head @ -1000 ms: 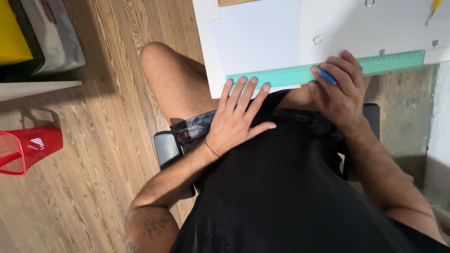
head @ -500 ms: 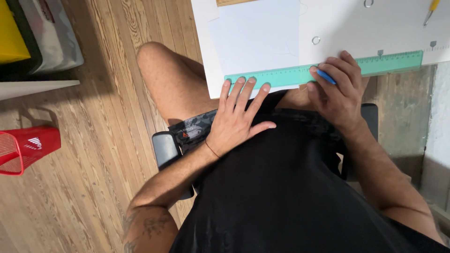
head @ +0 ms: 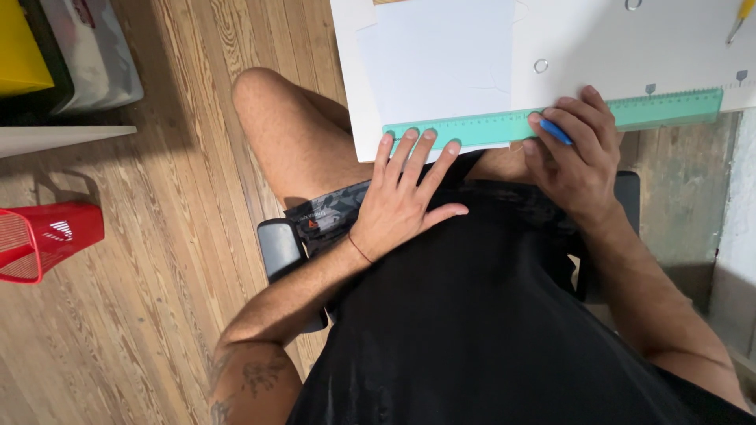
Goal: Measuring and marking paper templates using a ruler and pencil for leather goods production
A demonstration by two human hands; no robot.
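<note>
A long, flat ruler (head: 551,120) of translucent teal plastic, with fine tick marks along its upper edge, lay nearly level across the near edge of a smooth white table (head: 614,47), tilting slightly upward toward the right. Under its left half sat a matte sheet of pale paper (head: 441,59), rectangular and uncreased, its lower edge running just below the ruler. The left hand (head: 405,201) lay flat with the fingers (head: 409,145) spread a little apart and stretched straight, their tips pressing down on the ruler's left end while the thumb stuck out to the right over the black shirt (head: 488,330). The right hand (head: 579,153) was curled, knuckles up, against the ruler's middle stretch; its fingers were bunched close together around a blue pen (head: 556,131), only a short glossy length of which showed between them, its end touching the ruler's lower edge. Exactly how the thumb gripped the pen could not be made out. A small metal ring (head: 540,66) rested on the table above the ruler, well apart from both hands. The person sat on a dark chair (head: 277,248) with rounded padded corners, one bare knee (head: 260,90) pushed out to the left. Below lay a worn wooden floor (head: 157,315) of long grained planks, and on it, at the left edge, a red mesh basket (head: 43,240) with a perforated plastic wall.
</note>
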